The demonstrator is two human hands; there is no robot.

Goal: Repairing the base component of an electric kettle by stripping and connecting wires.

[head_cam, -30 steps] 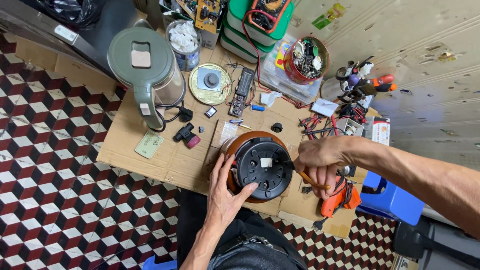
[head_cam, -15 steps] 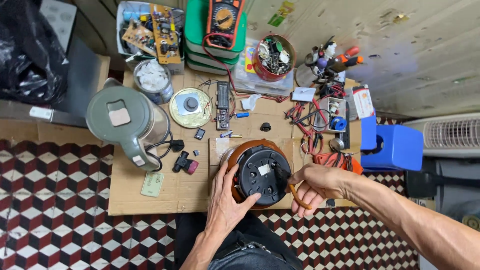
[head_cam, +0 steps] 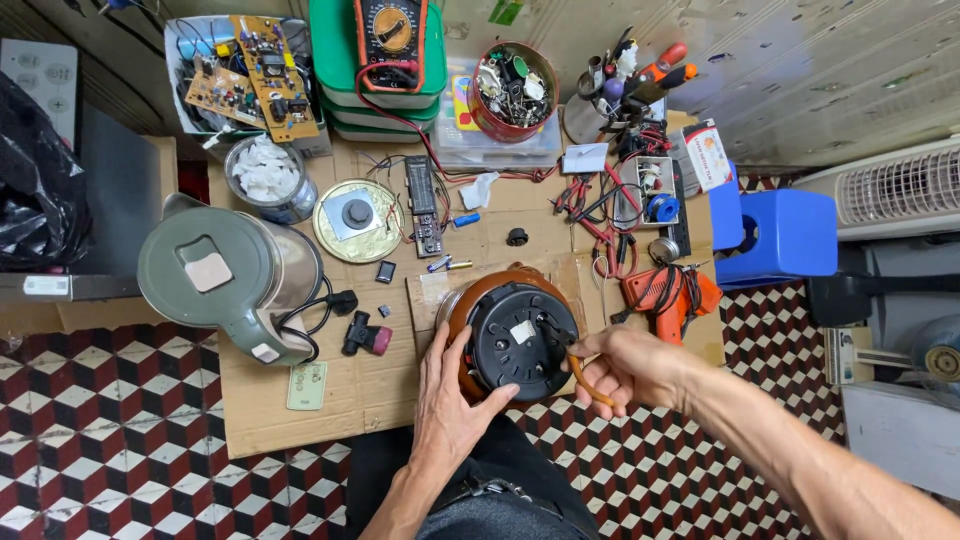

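An upturned brown appliance (head_cam: 460, 310) with a round black base (head_cam: 520, 340) lies on a cardboard sheet (head_cam: 340, 400). My left hand (head_cam: 450, 395) rests flat against its near left side, fingers spread on the black base. My right hand (head_cam: 625, 365) grips an orange-handled tool (head_cam: 583, 378) whose dark tip touches the black base near its right edge.
A green-lidded steel kettle (head_cam: 225, 275) stands left. Behind are a round metal disc (head_cam: 357, 220), circuit boards (head_cam: 245, 80), a multimeter (head_cam: 392, 40) on green boxes, a red tin of parts (head_cam: 515, 90), an orange tool (head_cam: 668, 292) and a blue stool (head_cam: 775, 235).
The view has shifted, bringing the workspace lower and more centred. My right hand has dropped from the appliance's upper right to its right edge, still holding the tool; my left hand stays on it.
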